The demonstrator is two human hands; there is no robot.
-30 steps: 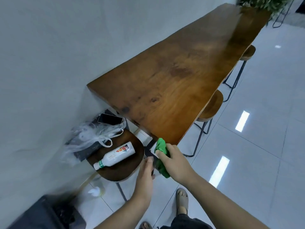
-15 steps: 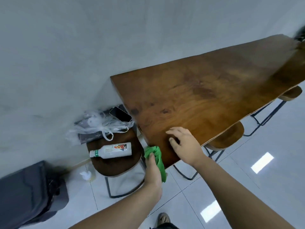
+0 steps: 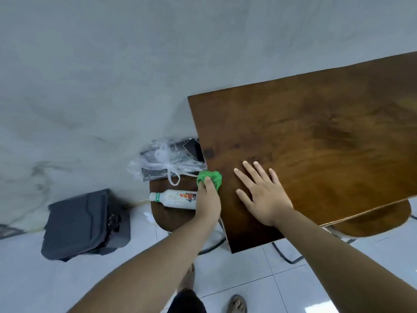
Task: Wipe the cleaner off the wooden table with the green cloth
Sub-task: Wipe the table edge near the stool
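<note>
The wooden table (image 3: 316,141) fills the right half of the head view, its short end toward me. My left hand (image 3: 208,199) is shut on the bunched green cloth (image 3: 209,177), which sits at the table's left edge. Flat on the tabletop just to the right lies my right hand (image 3: 261,195), fingers spread, holding nothing. No cleaner is visible on the wood.
A round wooden stool (image 3: 171,218) left of the table carries a white cleaner bottle (image 3: 176,198) lying on its side, a clear plastic bag (image 3: 164,163) and a phone (image 3: 194,146). A dark bag (image 3: 83,224) rests on the tiled floor. Another stool (image 3: 372,220) sits under the table's near edge.
The cloth passed from my right hand to my left, then rose to the table's left edge. My right hand opened flat onto the tabletop. The view swung closer over the table end.
</note>
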